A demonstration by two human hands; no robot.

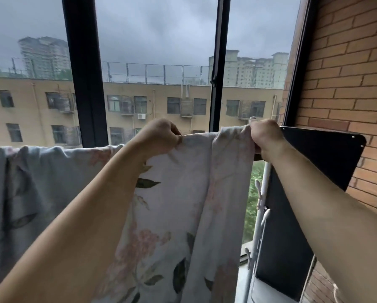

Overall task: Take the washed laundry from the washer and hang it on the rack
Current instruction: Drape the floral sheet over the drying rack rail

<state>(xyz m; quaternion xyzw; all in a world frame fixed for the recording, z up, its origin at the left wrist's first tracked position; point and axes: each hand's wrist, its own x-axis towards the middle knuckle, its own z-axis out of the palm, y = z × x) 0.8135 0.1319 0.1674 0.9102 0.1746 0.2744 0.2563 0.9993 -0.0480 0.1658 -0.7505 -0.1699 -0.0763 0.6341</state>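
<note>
A large pale floral sheet (183, 193) with pink blossoms and green leaves hangs draped over a horizontal bar of the rack, which the fabric hides. My left hand (161, 134) pinches the sheet's top fold near the middle. My right hand (264, 136) grips the sheet's top right corner, close to the rack's right end. The sheet's left part (30, 171) sags in folds along the bar toward the left edge. The washer is not in view.
Tall black-framed windows (84, 84) stand right behind the sheet, with buildings outside. A brick wall (347, 73) closes the right side, carrying a black panel (319, 154). A white pole with hooks (259, 204) stands below my right hand.
</note>
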